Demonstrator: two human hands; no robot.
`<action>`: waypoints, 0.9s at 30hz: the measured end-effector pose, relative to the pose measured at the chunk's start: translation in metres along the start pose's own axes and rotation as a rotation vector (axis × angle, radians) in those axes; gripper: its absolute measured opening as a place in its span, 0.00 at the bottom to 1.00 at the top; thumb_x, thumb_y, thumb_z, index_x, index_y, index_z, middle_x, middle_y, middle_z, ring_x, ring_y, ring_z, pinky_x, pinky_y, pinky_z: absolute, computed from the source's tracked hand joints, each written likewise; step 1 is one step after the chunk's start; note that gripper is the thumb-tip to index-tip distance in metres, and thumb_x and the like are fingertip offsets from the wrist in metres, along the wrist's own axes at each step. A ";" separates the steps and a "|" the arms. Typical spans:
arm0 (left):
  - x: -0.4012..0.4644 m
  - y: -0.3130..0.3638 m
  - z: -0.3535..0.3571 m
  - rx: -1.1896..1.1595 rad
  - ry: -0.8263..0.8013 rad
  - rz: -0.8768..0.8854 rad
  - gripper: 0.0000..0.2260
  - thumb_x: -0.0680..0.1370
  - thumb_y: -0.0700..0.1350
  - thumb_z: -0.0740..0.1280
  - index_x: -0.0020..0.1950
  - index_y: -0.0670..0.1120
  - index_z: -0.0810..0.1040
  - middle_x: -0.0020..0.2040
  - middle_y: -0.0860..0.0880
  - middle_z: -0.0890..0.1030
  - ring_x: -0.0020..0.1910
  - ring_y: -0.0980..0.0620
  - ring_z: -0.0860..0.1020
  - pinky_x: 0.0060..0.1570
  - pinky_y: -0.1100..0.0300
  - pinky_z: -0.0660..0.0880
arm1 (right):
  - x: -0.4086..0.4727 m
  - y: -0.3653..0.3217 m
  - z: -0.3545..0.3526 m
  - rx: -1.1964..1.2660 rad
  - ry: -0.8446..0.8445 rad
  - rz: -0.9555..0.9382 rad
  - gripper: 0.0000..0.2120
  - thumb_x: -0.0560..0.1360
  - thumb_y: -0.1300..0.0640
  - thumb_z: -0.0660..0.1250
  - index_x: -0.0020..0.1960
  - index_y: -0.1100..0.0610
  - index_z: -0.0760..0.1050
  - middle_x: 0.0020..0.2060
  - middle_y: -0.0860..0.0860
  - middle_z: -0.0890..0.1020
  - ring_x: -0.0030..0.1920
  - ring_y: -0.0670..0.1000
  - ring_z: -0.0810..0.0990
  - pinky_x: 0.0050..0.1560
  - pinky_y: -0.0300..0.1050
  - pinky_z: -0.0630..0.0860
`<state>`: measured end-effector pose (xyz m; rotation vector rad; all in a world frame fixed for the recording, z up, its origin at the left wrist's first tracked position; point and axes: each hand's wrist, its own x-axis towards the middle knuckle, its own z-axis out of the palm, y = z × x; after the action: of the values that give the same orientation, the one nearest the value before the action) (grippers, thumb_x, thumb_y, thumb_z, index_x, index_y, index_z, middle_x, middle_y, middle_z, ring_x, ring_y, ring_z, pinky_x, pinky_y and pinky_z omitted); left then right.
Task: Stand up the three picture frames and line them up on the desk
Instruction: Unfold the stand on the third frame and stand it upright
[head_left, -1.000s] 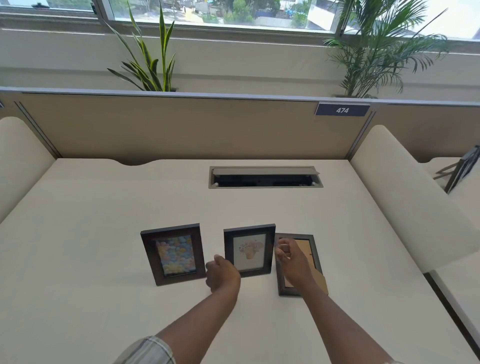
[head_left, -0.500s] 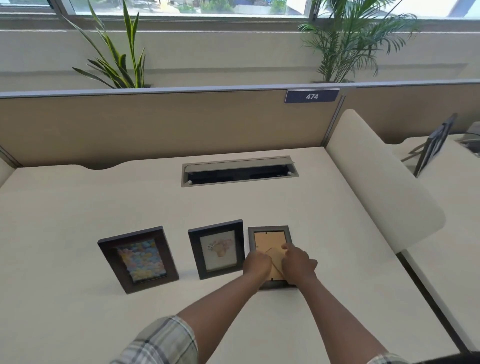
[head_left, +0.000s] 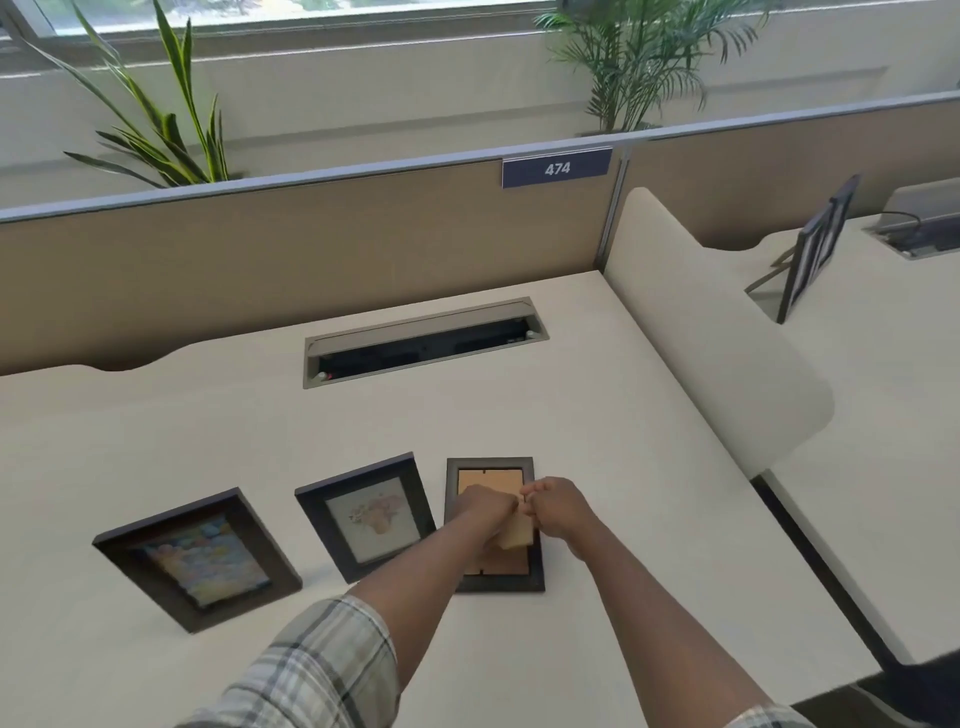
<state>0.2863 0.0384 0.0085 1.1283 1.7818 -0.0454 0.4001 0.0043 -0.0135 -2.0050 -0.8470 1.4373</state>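
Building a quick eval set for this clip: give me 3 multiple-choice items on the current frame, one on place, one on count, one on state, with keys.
1. Where does the face-down frame lie in the row?
A. at the left end
B. in the middle
C. at the right end

2. How many frames on this desk show a picture to the camera?
A. one
B. two
C. three

3. What are the left hand and right hand on?
A. the tan back stand of the face-down frame
B. the cable tray lid
C. the colourful picture

Key: 1 C, it sits right of the flower frame and the colourful frame. 2 B, those two face the camera; the third shows its cardboard back. 3 A, both hands meet over the tan flap, which looks lifted off the backing.
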 end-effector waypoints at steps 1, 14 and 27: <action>0.003 0.002 0.001 0.017 0.000 -0.007 0.11 0.74 0.49 0.68 0.49 0.43 0.73 0.39 0.46 0.77 0.36 0.49 0.76 0.33 0.61 0.72 | -0.001 0.002 -0.002 0.064 -0.027 0.029 0.11 0.74 0.67 0.63 0.53 0.59 0.78 0.46 0.56 0.80 0.44 0.53 0.78 0.43 0.44 0.75; 0.008 0.002 0.007 -0.145 -0.134 -0.051 0.16 0.66 0.47 0.65 0.52 0.43 0.75 0.45 0.46 0.78 0.42 0.47 0.76 0.35 0.60 0.68 | 0.000 0.028 -0.031 0.067 0.224 -0.016 0.09 0.73 0.64 0.63 0.51 0.57 0.77 0.49 0.56 0.84 0.47 0.55 0.83 0.47 0.45 0.77; -0.014 0.002 -0.026 -0.342 -0.751 0.194 0.07 0.68 0.47 0.63 0.36 0.46 0.78 0.32 0.49 0.74 0.30 0.53 0.72 0.36 0.60 0.72 | -0.025 0.010 -0.016 0.464 -0.302 -0.113 0.14 0.79 0.55 0.60 0.37 0.57 0.76 0.33 0.57 0.78 0.34 0.54 0.77 0.40 0.49 0.77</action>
<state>0.2703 0.0426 0.0331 0.8687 0.9650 -0.0393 0.4117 -0.0223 -0.0006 -1.4003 -0.6552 1.7106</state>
